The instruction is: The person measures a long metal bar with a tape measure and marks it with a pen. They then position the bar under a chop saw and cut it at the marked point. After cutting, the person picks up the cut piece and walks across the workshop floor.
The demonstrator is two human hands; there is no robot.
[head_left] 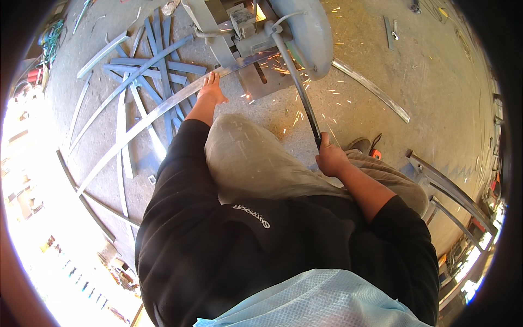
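- Head view shows the right hand (331,156) with its fingers closed round the grip of the long saw handle (303,90), which belongs to an abrasive cut-off saw (255,42).
- The left hand (211,92) lies on a long metal bar (155,114); its fingers are extended over the top, the thumb is apart, and they do not wrap around it.
- This bar runs from the lower left, across the pile of steel lengths (163,65), into the saw beside the disc guard (308,32); the cutting contact I cannot see clearly.
- Orange sparks (280,70) fly above the saw base (272,87) and toward the trousers (239,141).
- In my judgement, the bar could twist or jump if it is badly clamped, because a flat hand gives little hold.
- Too much force on the handle could jam or crack the disc.
- Sparks could burn the bare left hand or the trouser cloth, since both are near.
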